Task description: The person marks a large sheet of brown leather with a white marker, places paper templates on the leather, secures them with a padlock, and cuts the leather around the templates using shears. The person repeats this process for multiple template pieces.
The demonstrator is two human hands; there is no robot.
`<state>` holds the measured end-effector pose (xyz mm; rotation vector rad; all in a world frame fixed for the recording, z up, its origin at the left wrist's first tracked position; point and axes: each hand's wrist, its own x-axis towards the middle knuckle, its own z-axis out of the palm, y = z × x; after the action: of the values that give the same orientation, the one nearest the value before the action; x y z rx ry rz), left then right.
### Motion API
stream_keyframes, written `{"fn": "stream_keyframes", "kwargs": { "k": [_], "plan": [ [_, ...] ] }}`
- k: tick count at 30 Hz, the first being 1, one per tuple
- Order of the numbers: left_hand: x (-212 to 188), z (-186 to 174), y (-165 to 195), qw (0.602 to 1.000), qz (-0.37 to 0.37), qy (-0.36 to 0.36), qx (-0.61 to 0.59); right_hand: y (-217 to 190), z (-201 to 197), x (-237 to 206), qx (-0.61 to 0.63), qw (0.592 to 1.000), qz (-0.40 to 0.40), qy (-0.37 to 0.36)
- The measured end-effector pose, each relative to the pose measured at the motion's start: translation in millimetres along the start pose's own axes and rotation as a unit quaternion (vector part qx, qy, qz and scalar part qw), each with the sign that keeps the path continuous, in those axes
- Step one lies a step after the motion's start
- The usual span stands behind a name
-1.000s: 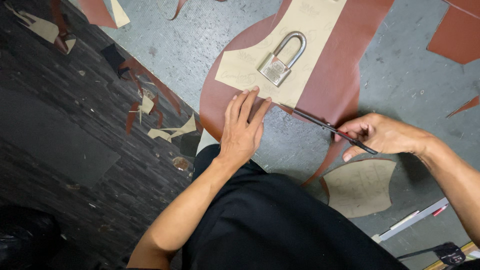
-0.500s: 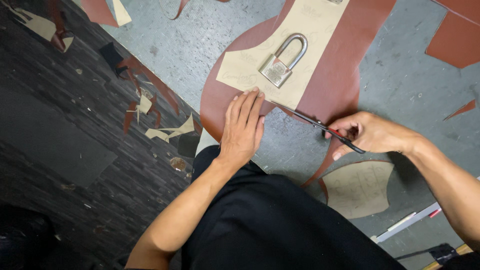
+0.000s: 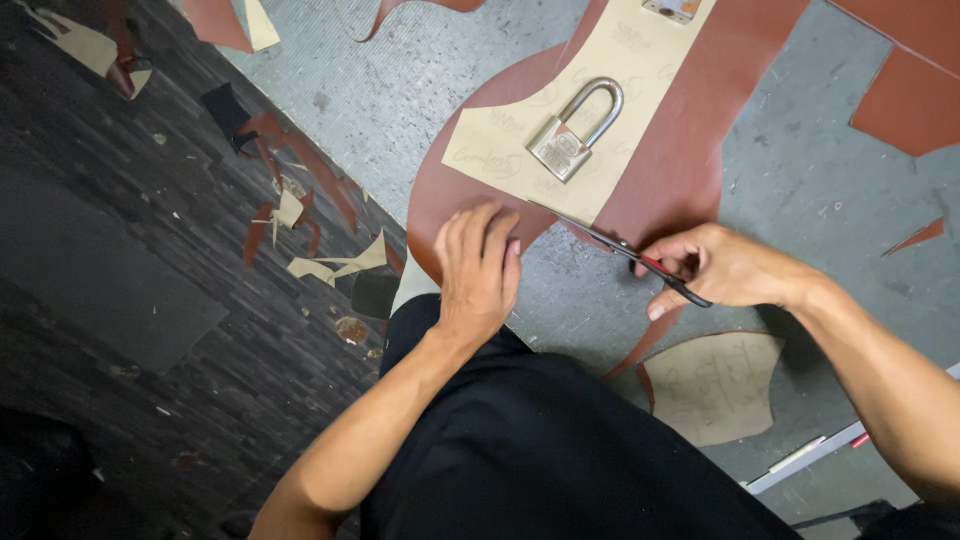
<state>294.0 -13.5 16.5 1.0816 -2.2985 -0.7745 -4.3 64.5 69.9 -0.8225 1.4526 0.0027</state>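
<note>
A: Start at your left. The dark floor (image 3: 150, 330) there is strewn with scraps (image 3: 330, 265), brown and tan, none of them near your blades. What is your left hand (image 3: 480, 270) doing?

B: It lies flat, fingers straight and together, pressing the brown sheet (image 3: 690, 150) at its rounded lower edge. It grips nothing; it only pins.

A: Good. Keep that palm flat and near the cut, but never across the line ahead of the blades. Your fingertips sit just beside the blade tips now, so I judge that the main risk. Move the hand along as the cut advances.

B: And the tan pattern (image 3: 590, 130) on top?

A: The padlock (image 3: 572, 135) rests on it as a weight, and a second weight shows at the top edge. It lies well up from your cut. The pattern could creep if the sheet is tugged, so feed the sheet gently.

B: My right hand (image 3: 725, 265) is closed around the handles of the scissors (image 3: 625, 250).

A: Yes, gripping them firmly, with the blades pointing left toward the pattern's lower corner. I cannot tell how far the blades are parted. Take long strokes, stopping short of the tips, and steer by turning the sheet.

B: The brown sheet sits on the grey mat (image 3: 800, 200)?

A: It does, straight ahead of your knees. A finished tan-and-brown piece (image 3: 715, 385) lies under your right forearm, with 1 pen (image 3: 800, 455) beyond it.
</note>
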Motion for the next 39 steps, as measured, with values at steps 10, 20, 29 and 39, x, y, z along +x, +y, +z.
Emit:
{"fn": "stream_keyframes", "kwargs": {
  "k": [10,20,29,39],
  "plan": [
    [-11.6,-13.0,-7.9,0.999,-0.004,0.025,-0.021,-9.1,1.6,9.4,0.011,1.000,0.010,0.000],
    [-11.8,-13.9,-10.2,0.999,-0.011,0.031,-0.034,-28.4,7.2,16.8,0.023,1.000,0.000,0.003],
    [-16.0,-10.5,-16.8,0.998,0.006,0.048,-0.040,-45.5,11.6,34.3,0.024,0.996,-0.087,-0.009],
    [-19.3,-6.4,-24.6,0.997,0.018,0.074,-0.032,-65.2,14.6,42.7,0.001,0.998,-0.057,-0.004]
  ]
}}
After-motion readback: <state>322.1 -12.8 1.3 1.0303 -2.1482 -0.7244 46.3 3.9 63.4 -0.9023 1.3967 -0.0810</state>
